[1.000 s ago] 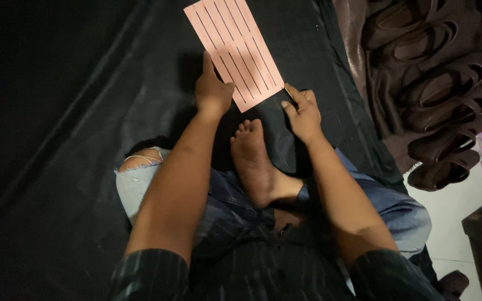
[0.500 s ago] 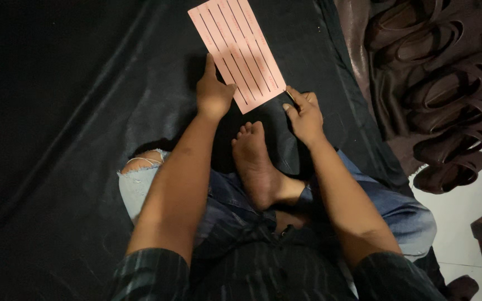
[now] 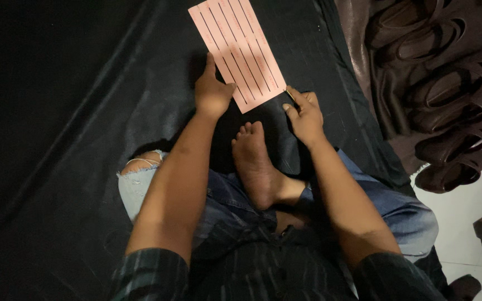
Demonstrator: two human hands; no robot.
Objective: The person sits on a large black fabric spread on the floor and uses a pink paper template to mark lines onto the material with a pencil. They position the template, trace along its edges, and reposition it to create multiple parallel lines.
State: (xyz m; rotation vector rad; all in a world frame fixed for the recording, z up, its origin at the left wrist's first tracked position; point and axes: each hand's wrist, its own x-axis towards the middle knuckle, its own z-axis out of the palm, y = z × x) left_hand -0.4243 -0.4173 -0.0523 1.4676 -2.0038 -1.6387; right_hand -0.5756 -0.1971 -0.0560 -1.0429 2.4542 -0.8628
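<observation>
The fingers [image 3: 210, 71] of the left hand [image 3: 212, 92] were pressed flat on the pink slotted card's [image 3: 237, 51] near-left edge, while a thin tool [image 3: 290, 96] was pinched at its near-right corner by the right hand [image 3: 304, 116], all upon the black cloth [image 3: 73, 111].

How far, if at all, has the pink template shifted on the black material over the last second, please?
No clear shift. The pink template lies at the same angle, its near corner as close to the bare foot as before; both hands hold the same edges.
</observation>
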